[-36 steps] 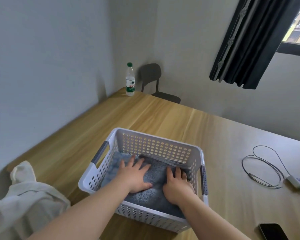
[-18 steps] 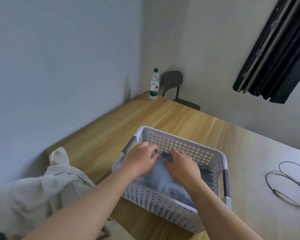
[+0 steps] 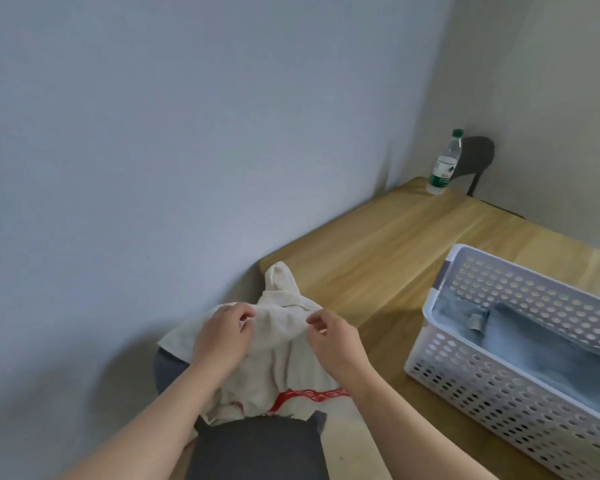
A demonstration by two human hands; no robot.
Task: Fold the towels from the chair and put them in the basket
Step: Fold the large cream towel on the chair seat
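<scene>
Fingertips (image 3: pixel 244 316) of the left hand (image 3: pixel 222 336) and right hand (image 3: pixel 336 342) pinch the top edge of the white towel (image 3: pixel 284 362), heaped on the chair (image 3: pixel 257 452) beneath them, and each pinch should slide out to a corner before lifting toward the basket (image 3: pixel 465 375) at their right.

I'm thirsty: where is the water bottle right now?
The water bottle stands upper right in the head view, at the far corner of the wooden table, by the wall, before the dark chair.

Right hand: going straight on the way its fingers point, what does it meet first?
The white towel, directly ahead of the right hand; whether the fingertips already touch it is unclear.
</scene>
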